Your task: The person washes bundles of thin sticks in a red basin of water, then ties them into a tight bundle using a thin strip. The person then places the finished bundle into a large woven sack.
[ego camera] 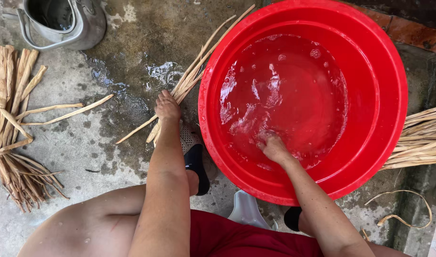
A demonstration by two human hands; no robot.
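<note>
Dry flat reed strips [194, 76] (pale, fibrous) gripped by left hand [167, 107] fingers; right hand [274, 148], fingers curled, in round red basin [394, 95].

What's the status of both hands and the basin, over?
Left hand gripping dried strips on wet concrete beside red basin. Right hand submerged in basin water, fingers blurred, grip unclear. Metal kettle and strip bundle lie apart.

Pale dry strips [194, 76] under my left hand [168, 107], fanned on wet concrete floor, leaning against the basin's left side. Red round basin [394, 95] holds water; my right hand [275, 148] dipped in near side.
</note>
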